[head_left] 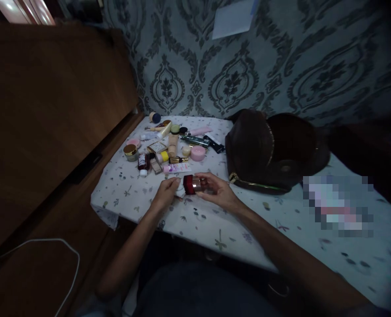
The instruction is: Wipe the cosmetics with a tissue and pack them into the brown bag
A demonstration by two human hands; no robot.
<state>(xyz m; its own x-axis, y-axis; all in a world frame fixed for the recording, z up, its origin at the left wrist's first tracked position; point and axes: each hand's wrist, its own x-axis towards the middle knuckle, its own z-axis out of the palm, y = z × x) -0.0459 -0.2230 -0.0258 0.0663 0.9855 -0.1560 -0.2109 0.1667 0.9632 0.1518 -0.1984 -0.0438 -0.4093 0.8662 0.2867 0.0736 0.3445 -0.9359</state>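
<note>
A red bottle (189, 184) is held over the tablecloth (198, 226), gripped at 1 end by the right hand (215, 189), while a white item (180, 189), too blurred to identify, is pinched by the left hand (165, 193) at or just beside the other end. Close 2-handed handling of the bottle is judged to be in hand, with a steady right grip and careful left fingertips called for.
</note>
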